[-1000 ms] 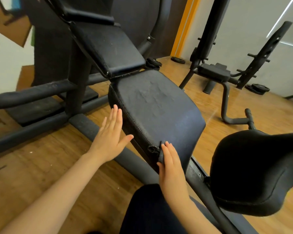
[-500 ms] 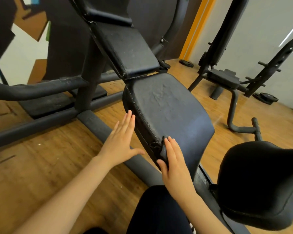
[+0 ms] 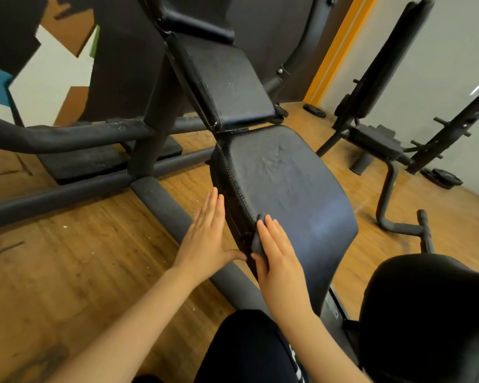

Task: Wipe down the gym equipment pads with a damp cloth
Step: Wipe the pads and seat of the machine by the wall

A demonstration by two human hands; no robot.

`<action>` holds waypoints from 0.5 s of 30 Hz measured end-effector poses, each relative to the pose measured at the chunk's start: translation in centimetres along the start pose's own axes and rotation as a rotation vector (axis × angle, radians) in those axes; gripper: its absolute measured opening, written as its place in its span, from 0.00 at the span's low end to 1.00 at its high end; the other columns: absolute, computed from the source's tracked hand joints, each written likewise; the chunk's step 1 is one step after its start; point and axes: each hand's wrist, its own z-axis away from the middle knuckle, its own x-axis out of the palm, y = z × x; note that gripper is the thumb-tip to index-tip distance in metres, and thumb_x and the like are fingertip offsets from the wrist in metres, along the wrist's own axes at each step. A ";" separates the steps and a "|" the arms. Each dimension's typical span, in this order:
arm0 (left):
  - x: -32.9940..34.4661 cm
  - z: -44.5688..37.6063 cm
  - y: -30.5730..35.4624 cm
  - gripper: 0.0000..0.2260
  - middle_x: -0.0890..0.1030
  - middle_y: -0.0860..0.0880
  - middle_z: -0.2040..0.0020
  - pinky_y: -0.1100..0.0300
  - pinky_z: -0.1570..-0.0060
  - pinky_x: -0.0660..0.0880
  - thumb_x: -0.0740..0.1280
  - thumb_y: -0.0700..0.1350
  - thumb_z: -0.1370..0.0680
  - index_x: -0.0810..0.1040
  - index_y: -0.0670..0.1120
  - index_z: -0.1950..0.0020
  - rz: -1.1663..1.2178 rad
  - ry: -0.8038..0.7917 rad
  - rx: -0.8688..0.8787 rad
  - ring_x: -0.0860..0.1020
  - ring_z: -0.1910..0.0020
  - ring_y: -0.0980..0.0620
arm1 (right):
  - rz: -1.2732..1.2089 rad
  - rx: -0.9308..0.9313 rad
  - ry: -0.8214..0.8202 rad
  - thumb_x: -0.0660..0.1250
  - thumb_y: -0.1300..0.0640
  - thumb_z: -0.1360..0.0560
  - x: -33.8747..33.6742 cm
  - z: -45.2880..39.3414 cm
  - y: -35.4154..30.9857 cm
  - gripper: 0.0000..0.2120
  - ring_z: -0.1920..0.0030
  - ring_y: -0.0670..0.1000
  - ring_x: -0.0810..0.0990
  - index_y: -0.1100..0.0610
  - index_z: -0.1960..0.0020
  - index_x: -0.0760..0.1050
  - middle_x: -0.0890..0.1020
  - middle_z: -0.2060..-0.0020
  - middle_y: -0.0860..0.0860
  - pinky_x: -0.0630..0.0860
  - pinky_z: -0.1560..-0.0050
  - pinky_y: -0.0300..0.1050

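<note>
Flat-fingered, the right hand (image 3: 277, 258) presses a dark cloth (image 3: 256, 244) onto the seat pad (image 3: 293, 189); the left hand (image 3: 205, 239) open alongside.

no readable text, labels, brands or numbers on anything in view

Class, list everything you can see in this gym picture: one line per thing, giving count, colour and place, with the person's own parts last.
seat pad: one, black, centre, worn patch on top
back pad: one, black, tilted up behind the seat pad
cloth: one, dark, on the seat pad's near left edge
machine frame: dark grey tubes, left and centre
round pad: one, black, lower right
second bench: one, black, far right
weight plates: dark, on the floor, far right
floor: brown wood
orange strip: one, on the wall behind
left hand: flat against the seat pad's side
right hand: flat on the cloth
</note>
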 end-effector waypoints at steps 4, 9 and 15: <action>0.6 -0.1 -0.4 0.53 0.29 0.52 0.29 0.58 0.26 0.37 0.71 0.59 0.29 0.28 0.47 0.29 0.044 -0.003 0.014 0.31 0.28 0.55 | 0.065 -0.051 0.024 0.76 0.68 0.37 0.4 -1.7 -0.5 0.31 0.37 0.61 0.74 0.63 0.36 0.72 0.75 0.37 0.59 0.63 0.40 0.52; 1.7 0.0 -0.6 0.52 0.31 0.53 0.28 0.56 0.25 0.40 0.72 0.55 0.28 0.32 0.47 0.26 0.133 0.067 0.006 0.32 0.28 0.57 | 0.062 -0.126 -0.056 0.64 0.65 0.24 0.6 -6.8 -3.3 0.27 0.26 0.55 0.58 0.60 0.27 0.61 0.61 0.27 0.57 0.50 0.33 0.38; 2.5 0.5 -1.0 0.53 0.28 0.54 0.29 0.71 0.37 0.28 0.72 0.59 0.30 0.28 0.50 0.30 0.176 0.027 -0.013 0.28 0.30 0.59 | -0.053 -0.090 -0.118 0.61 0.55 0.22 -0.6 -2.5 -0.5 0.29 0.27 0.43 0.50 0.53 0.26 0.51 0.52 0.28 0.45 0.51 0.29 0.39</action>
